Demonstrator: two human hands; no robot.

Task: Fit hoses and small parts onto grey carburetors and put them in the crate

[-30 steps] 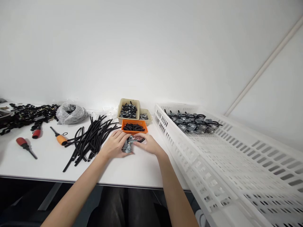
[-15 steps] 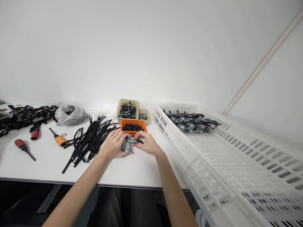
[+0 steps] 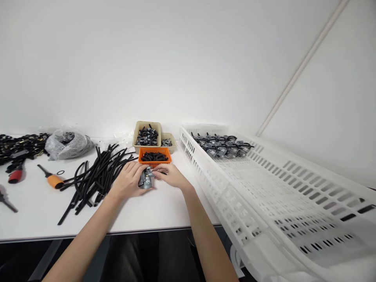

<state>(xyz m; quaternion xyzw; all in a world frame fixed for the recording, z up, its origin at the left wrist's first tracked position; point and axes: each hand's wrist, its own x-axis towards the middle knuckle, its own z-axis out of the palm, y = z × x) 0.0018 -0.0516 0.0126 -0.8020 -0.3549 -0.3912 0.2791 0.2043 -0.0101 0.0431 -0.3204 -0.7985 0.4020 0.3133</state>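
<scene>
A small grey metal part (image 3: 146, 180) stands on the white table, just in front of the orange basket. My left hand (image 3: 129, 181) is wrapped round its left side. At its right side my right hand (image 3: 170, 175) pinches a short black tube (image 3: 160, 172), most of which the fingers hide. Whether the tube touches the metal part is too small to tell. The orange basket (image 3: 154, 163) behind the hands holds short black tubes.
Long black hoses (image 3: 96, 176) lie left of my hands. Further left are an orange-handled screwdriver (image 3: 55, 181), a red-handled tool (image 3: 15, 176) and a plastic bag (image 3: 69, 145). Beige trays (image 3: 135, 135) of small parts stand behind. A white crate (image 3: 205, 176) with several assembled parts is right.
The view has turned right, so the table's things and both hands appear further left. My right fingers have shifted on the black tube, and less of it shows.
</scene>
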